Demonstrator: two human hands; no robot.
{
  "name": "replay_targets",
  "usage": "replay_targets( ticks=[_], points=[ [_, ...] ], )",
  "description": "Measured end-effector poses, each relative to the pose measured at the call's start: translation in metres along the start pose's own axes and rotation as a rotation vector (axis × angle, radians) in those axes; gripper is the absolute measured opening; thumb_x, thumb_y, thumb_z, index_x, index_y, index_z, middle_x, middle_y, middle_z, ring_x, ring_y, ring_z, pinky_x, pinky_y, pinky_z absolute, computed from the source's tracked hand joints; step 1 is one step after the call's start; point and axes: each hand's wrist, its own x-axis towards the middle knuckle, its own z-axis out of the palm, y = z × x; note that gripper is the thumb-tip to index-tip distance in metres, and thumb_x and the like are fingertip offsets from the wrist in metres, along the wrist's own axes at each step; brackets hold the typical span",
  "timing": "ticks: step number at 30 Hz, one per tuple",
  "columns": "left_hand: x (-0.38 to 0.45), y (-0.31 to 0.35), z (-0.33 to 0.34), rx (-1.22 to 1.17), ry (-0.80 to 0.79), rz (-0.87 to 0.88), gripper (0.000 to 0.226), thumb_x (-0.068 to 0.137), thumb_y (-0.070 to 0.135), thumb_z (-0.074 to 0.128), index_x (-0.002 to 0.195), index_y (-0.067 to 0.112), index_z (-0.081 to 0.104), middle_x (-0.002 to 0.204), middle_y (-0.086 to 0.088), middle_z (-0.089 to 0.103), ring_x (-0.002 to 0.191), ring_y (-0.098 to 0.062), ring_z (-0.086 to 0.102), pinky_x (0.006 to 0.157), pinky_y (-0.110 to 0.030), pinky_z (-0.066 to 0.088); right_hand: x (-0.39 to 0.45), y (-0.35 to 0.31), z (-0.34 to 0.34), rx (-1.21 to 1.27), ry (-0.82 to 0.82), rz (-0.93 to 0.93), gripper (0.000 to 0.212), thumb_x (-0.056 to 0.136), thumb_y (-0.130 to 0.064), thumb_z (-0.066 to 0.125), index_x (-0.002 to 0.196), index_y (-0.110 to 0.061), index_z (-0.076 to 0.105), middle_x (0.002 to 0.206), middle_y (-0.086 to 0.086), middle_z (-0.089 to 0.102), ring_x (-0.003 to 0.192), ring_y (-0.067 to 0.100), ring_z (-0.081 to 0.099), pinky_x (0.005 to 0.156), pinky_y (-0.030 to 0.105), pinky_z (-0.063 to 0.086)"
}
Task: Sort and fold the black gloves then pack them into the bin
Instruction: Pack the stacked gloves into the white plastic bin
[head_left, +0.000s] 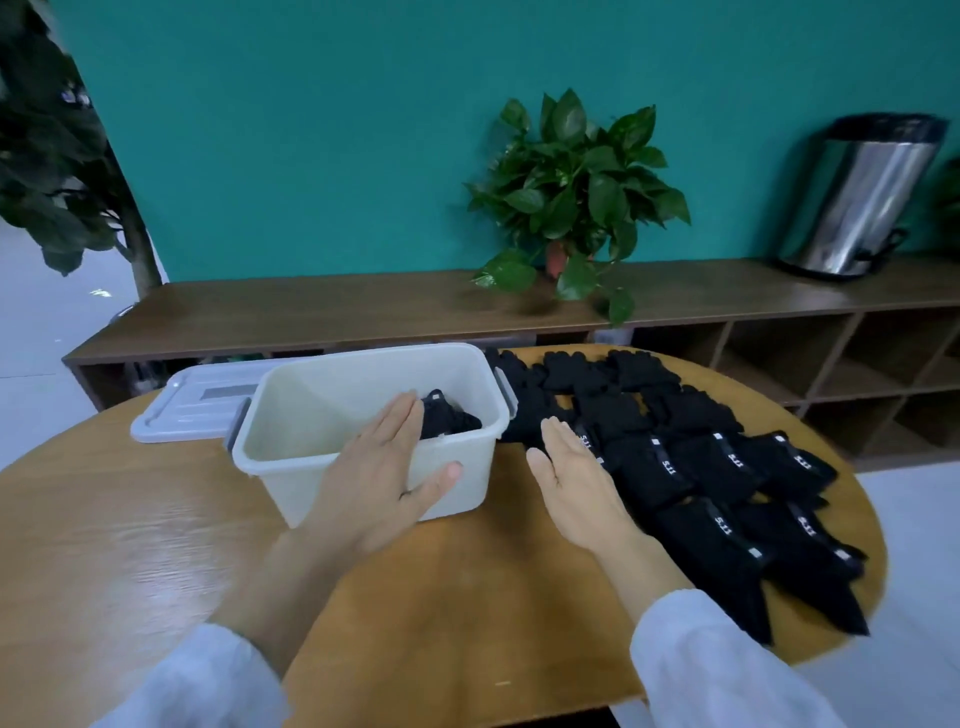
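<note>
Packing step, early stage. Two white sleeves (717, 670) are seen nearest the viewer, with both forearms extended forward over the round wooden counter (156, 545). The left hand (382, 470) is held flat, palm down, above the near rim of the bin (291, 447); its fingers are straight, the thumb is spread to the right, and nothing is held. The right hand (574, 470) is likewise flat and empty, its grip open, with the fingertips at the near left edge of the gloves (717, 467). These are laid in overlapping rows across the right part of the counter, cuffs with small white labels toward the viewer. One folded bundle (449, 418) lies inside the bin, at its right end. Most of the stock is judged still unpacked. The next move is judged to call for a glove from the nearest row to be taken up by the right hand and folded. Behind the bin, its grey lid (192, 402) lies flat.
</note>
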Motion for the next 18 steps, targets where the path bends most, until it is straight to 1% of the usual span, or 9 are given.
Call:
replay_targets(
  ticks=[5,8,11,14,18],
  points=[
    [0.016,0.053,0.045,0.019,-0.026,0.254,0.085,0.093,0.068,0.013,0.155,0.011,0.019,0.163,-0.001,0.013,0.151,-0.013,0.007,0.122,-0.032,0.013,-0.039,0.039,-0.008,-0.040,0.017,0.075,0.057,0.106,-0.036,0.025,0.155,-0.009,0.012,0.163,0.004,0.012,0.150,0.012,0.004,0.118,0.023,0.004],
    [0.026,0.087,0.073,0.033,-0.069,0.349,0.071,0.100,0.057,0.018,0.156,0.012,0.017,0.164,0.000,0.011,0.151,-0.011,0.004,0.123,-0.032,0.010,-0.059,0.062,-0.013,-0.049,0.032,0.136,0.057,0.106,-0.036,0.025,0.155,-0.009,0.013,0.162,0.004,0.012,0.150,0.012,0.004,0.119,0.024,0.004],
    [0.036,0.117,0.101,0.002,-0.157,0.410,0.061,0.106,0.044,0.029,0.156,0.013,0.014,0.164,-0.001,0.010,0.151,-0.010,0.002,0.120,-0.022,0.001,-0.074,0.085,-0.017,-0.089,0.057,0.179,0.056,0.107,-0.034,0.025,0.155,-0.009,0.013,0.163,0.004,0.012,0.150,0.012,0.004,0.118,0.023,0.002],
    [0.045,0.142,0.128,-0.023,-0.251,0.437,0.058,0.107,0.038,0.029,0.156,0.013,0.014,0.164,-0.001,0.014,0.151,-0.010,0.005,0.120,-0.022,0.004,-0.083,0.109,-0.019,-0.137,0.118,0.217,0.053,0.107,-0.031,0.026,0.155,-0.009,0.015,0.162,0.005,0.012,0.150,0.014,0.004,0.116,0.020,-0.003],
    [0.059,0.173,0.160,-0.052,-0.346,0.438,0.053,0.108,0.030,0.029,0.156,0.012,0.016,0.163,-0.001,0.016,0.150,-0.012,0.008,0.120,-0.023,0.007,-0.088,0.143,-0.014,-0.227,0.252,0.255,0.048,0.106,-0.018,0.030,0.152,-0.007,0.025,0.161,0.008,0.019,0.150,0.018,0.010,0.117,0.022,-0.006]
  ],
)
